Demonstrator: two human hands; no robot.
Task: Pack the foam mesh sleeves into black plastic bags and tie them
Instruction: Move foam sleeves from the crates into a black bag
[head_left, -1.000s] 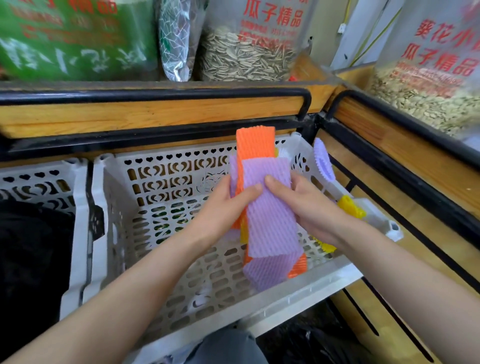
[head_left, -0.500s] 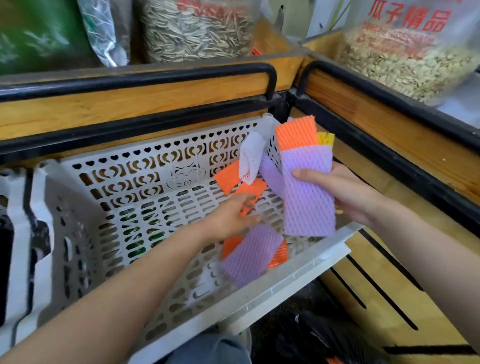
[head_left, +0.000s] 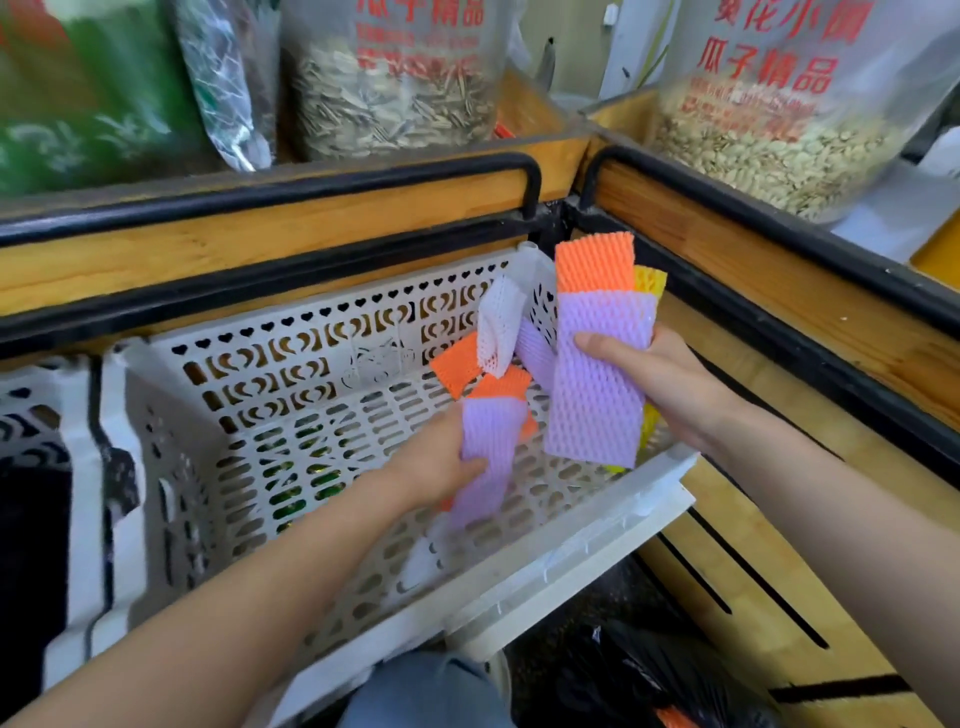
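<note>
My right hand (head_left: 670, 387) grips a stack of foam mesh sleeves (head_left: 597, 384), purple in front with orange and yellow behind, held upright over the right end of a white perforated crate (head_left: 291, 415). My left hand (head_left: 436, 462) holds a purple sleeve (head_left: 491, 447) with an orange one behind it, low inside the crate. A white sleeve (head_left: 498, 322) and another orange sleeve (head_left: 457, 364) lean against the crate's back right corner. A black plastic bag (head_left: 649, 675) lies on the floor below the crate.
A second white crate (head_left: 78, 467) with something black inside stands at the left. A wooden shelf with black rails (head_left: 311, 187) runs behind and to the right. Big bags of seeds (head_left: 395, 104) stand on it.
My left hand reached down into the crate and picked up the purple and orange sleeves lying there. My right hand keeps its stack, held off to the right.
</note>
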